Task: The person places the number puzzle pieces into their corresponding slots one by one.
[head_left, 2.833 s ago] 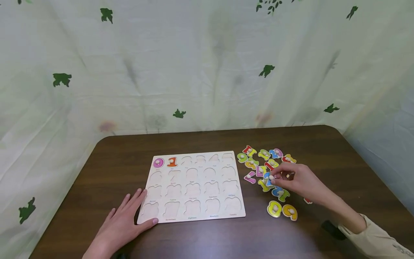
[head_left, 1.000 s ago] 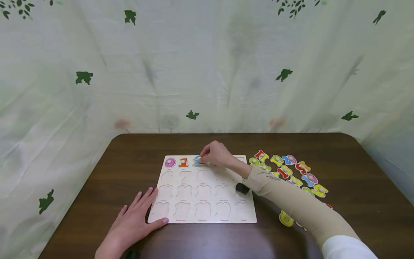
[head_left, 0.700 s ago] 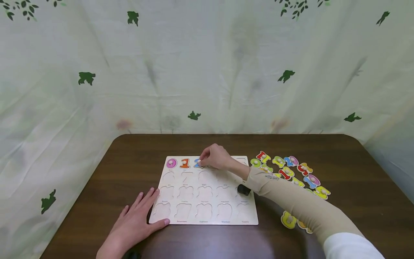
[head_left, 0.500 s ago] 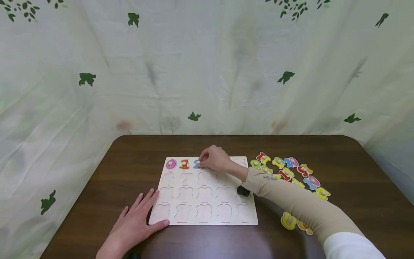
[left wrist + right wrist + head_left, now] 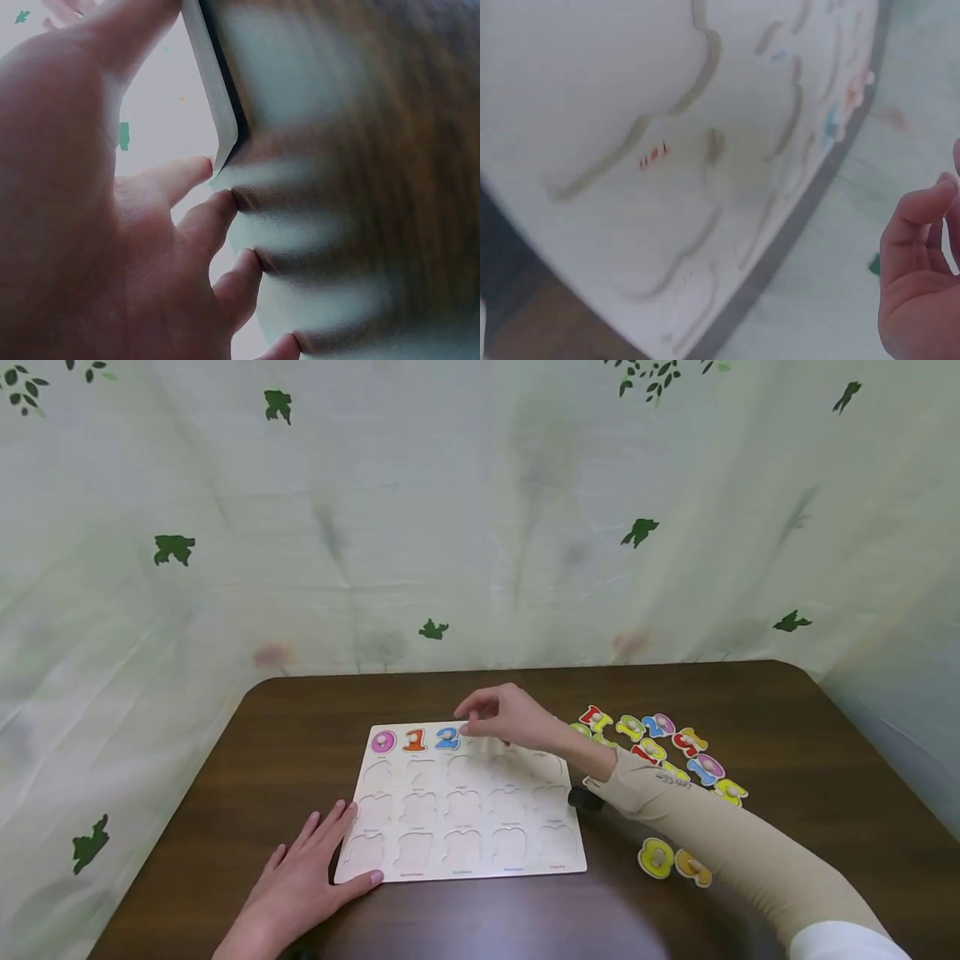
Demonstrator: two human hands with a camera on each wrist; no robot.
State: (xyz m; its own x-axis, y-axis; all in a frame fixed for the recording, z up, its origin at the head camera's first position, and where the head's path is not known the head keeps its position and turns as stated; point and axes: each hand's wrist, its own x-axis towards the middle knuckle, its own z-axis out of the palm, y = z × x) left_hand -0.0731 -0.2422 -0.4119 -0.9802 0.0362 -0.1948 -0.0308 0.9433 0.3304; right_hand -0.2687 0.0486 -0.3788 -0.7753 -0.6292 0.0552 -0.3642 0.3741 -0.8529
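A white number puzzle board point(image 5: 480, 827) with shaped recesses lies on the table. In its top row sit a purple 0 point(image 5: 383, 742), an orange 1 point(image 5: 414, 741) and a blue 2 point(image 5: 447, 739), the first two with visible knobs. My right hand point(image 5: 513, 718) hovers just right of the blue 2, thumb and fingertips apart and holding nothing; the right wrist view shows its loosely bent fingers point(image 5: 922, 206). My left hand point(image 5: 303, 872) lies at the board's lower left, thumb on the corner and fingers spread along the left edge, as the left wrist view also shows.
Loose number pieces lie right of the board, among them a red and yellow 11 point(image 5: 596, 718) and a purple and blue piece point(image 5: 707, 768). A yellow piece point(image 5: 656, 858) and an orange one point(image 5: 692, 867) lie nearer. My right sleeve point(image 5: 720, 835) covers part of this area.
My right hand took the blue 2 from the loose pieces, brought it left to the top row beside the 1, and has let go. The left hand stays at the board.
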